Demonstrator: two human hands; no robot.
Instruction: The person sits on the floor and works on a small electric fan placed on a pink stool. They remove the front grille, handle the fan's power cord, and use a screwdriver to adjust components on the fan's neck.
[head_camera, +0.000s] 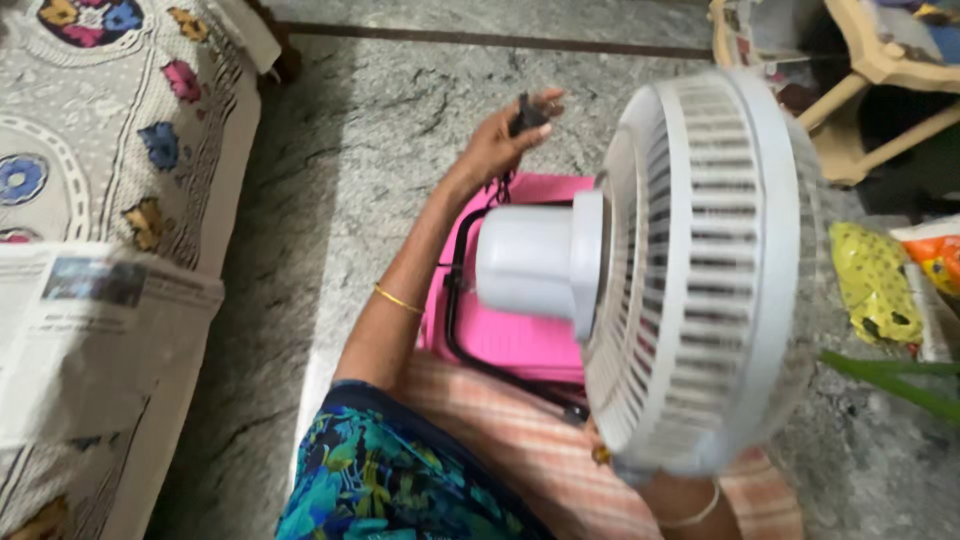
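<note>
My left hand (500, 140) is stretched out over the floor and pinches a black plug (528, 110). From the plug a black cord (452, 300) runs down across a pink stool-like object (520, 345). A white table fan (700, 270) fills the middle right, tilted on its side, with its round motor housing (525, 260) pointing left. My right hand (672, 492) sits under the fan's lower rim and grips it; its fingers are mostly hidden by the grille. A thin bangle shows on each wrist.
A bed with a flower-patterned cover (120, 130) and a newspaper (90, 340) runs along the left. A wooden chair (880, 70) stands at top right. A yellow bag (875, 285), an orange packet (940, 260) and a green leaf (890, 380) lie right. The floor is speckled stone (330, 200).
</note>
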